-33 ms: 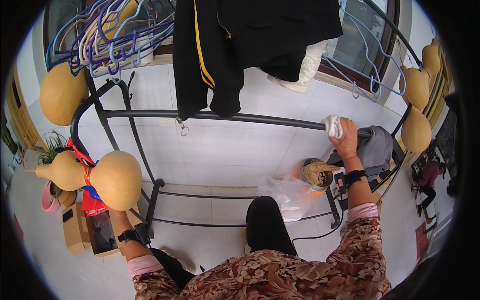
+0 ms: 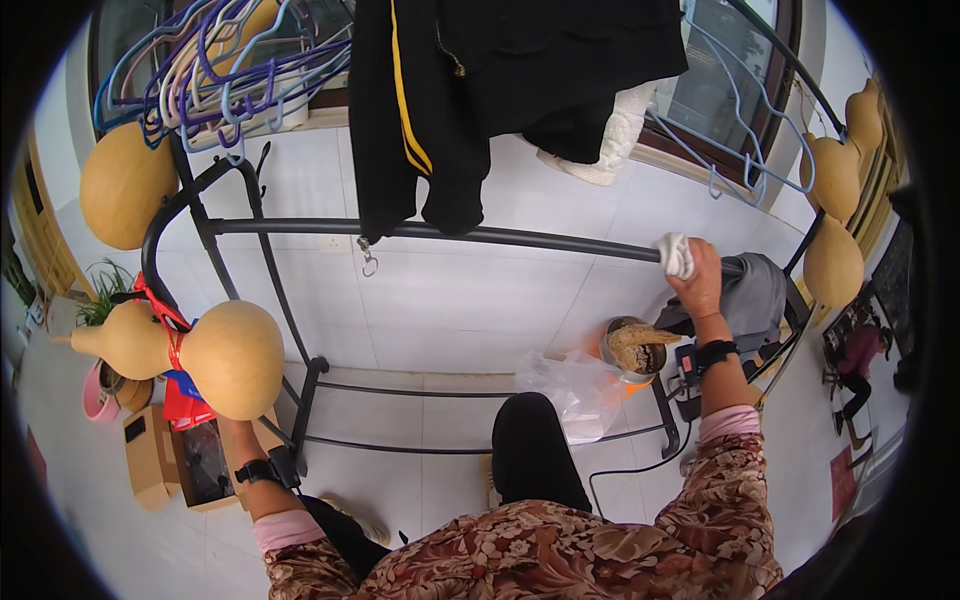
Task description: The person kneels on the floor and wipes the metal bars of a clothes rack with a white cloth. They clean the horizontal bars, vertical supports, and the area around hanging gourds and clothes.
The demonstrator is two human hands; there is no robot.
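My right hand [image 2: 698,278] is closed round a crumpled white cloth [image 2: 676,256], which is pressed on the dark metal rail [image 2: 500,237] of a clothes rack, near the rail's right end. A grey garment [image 2: 752,305] hangs over the rail just beyond that hand. On the left, my left hand [image 2: 236,432] is mostly hidden behind a large tan gourd [image 2: 238,360] tied with a red ribbon [image 2: 174,350]. Its fingers do not show, so I cannot tell what they hold.
Black clothes [image 2: 540,75] hang above the rail, with several plastic hangers [image 2: 225,90] bunched at the upper left. More gourds [image 2: 833,262] hang at the right. Below stand an orange-and-metal bucket [image 2: 637,345], a clear plastic bag [image 2: 575,395] and an open cardboard box [image 2: 153,460].
My right hand and the white cloth have shifted slightly to the right along the rail. My left arm has stayed in place.
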